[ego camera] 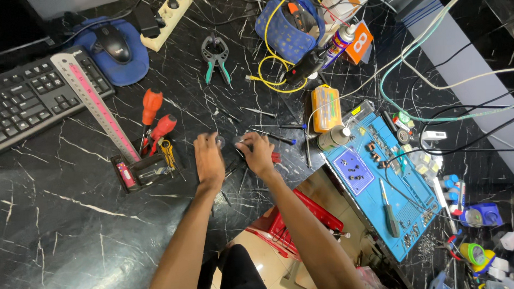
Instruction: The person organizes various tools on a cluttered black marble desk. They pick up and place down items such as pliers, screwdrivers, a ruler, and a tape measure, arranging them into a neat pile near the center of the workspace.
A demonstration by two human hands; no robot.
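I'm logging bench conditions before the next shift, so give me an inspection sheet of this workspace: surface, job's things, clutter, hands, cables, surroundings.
Surface: black marble-patterned worktop, crowded at the far side.
Job's things: small dark part between both hands, too small to identify.
Clutter: red-handled screwdrivers, metal ruler with pink strip, blue repair mat with small parts, spray can.
Hands: left hand and right hand close together on the worktop, fingers bent around the part.
Cables: yellow cable looped; white and black cables crossing at right.
Surroundings: black keyboard, mouse on blue pad, red plastic stool below.
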